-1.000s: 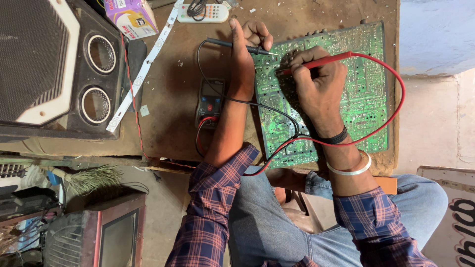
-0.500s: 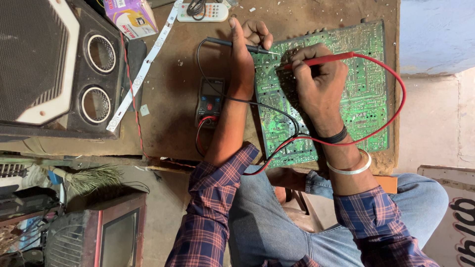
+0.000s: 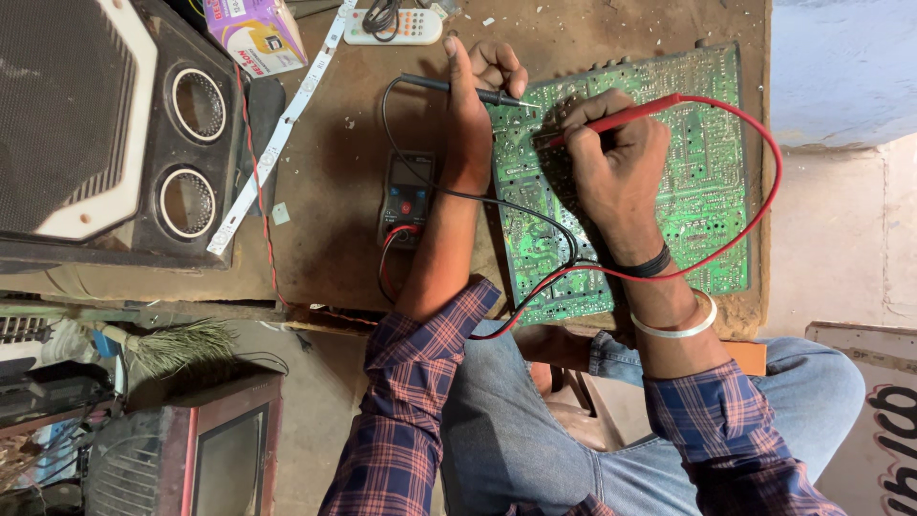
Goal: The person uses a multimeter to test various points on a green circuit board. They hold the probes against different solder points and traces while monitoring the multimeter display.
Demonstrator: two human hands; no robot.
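The green board [image 3: 688, 191] lies flat on the brown table [image 3: 344, 220], on its right part, solder side up: a dense field of pale traces and small silvery joints. Its long axis runs from the table's far edge toward you, and its near end sits close to the table edge above your knees.

Your left hand [image 3: 478, 86] is closed around the black probe [image 3: 458, 88]. That probe lies nearly level across the view, its thin metal tip pointing right and touching the board at its far left corner. Your right hand [image 3: 616, 158] is closed on the red probe [image 3: 621, 119], held like a pen. It slants, with the tip pointing left and slightly toward you, down onto the board just beside the black tip; the two tips are near each other but apart.

The red lead [image 3: 764, 191] loops wide around the board's right side and comes back under your right wrist. The black lead [image 3: 535, 205] crosses the board's left part. Both run to the meter [image 3: 406, 196], which lies flat just left of your left forearm, its long axis also running away from you.
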